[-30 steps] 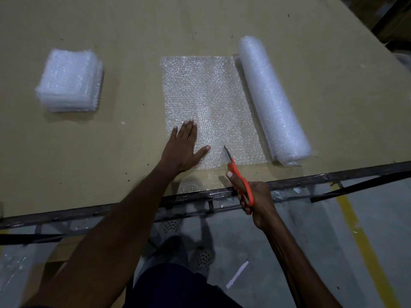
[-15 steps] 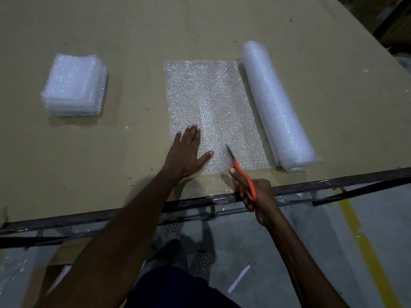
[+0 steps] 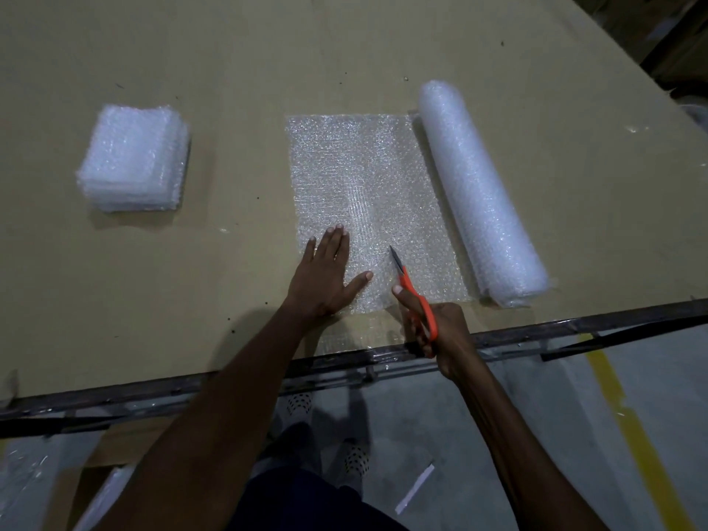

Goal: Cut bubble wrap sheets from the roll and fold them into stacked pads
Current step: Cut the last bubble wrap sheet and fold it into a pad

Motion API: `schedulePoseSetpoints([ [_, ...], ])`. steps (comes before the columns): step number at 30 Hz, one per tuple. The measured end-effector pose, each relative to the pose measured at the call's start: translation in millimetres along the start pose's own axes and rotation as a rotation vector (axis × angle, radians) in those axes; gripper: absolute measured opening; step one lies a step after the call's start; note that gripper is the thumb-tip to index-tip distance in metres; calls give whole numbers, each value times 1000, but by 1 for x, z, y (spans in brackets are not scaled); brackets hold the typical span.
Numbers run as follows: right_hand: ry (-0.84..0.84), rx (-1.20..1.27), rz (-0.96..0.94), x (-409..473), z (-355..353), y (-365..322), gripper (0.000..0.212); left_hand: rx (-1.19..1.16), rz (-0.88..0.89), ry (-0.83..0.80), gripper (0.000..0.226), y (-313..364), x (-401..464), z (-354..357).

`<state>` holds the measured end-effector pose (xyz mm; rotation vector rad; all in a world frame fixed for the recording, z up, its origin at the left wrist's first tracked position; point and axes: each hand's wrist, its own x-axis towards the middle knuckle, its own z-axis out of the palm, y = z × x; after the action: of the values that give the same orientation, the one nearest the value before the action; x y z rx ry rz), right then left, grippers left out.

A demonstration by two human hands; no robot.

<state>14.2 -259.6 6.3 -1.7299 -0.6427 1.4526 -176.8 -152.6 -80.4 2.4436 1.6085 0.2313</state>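
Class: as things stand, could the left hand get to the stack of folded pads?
Probably yes. The left hand lies flat on the sheet, holding nothing, and only bare table lies between it and the stack.

Brown cardboard-topped table [image 3: 383, 51]; grey floor [image 3: 536, 435] with yellow line [image 3: 628, 427]; white strip [image 3: 415, 488] on floor.
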Motion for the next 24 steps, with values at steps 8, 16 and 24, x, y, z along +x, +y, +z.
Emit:
schedulePoseSetpoints([
  [8, 0, -1, 9, 2, 1, -6, 51, -15, 2, -1, 92, -1, -1, 1],
  [16, 16, -34, 24, 7, 4, -11, 52, -16, 3, -17, 91, 0, -3, -1],
  [24, -25, 32, 15, 17, 10, -18, 56, -7, 5, -34, 91, 0, -5, -3],
])
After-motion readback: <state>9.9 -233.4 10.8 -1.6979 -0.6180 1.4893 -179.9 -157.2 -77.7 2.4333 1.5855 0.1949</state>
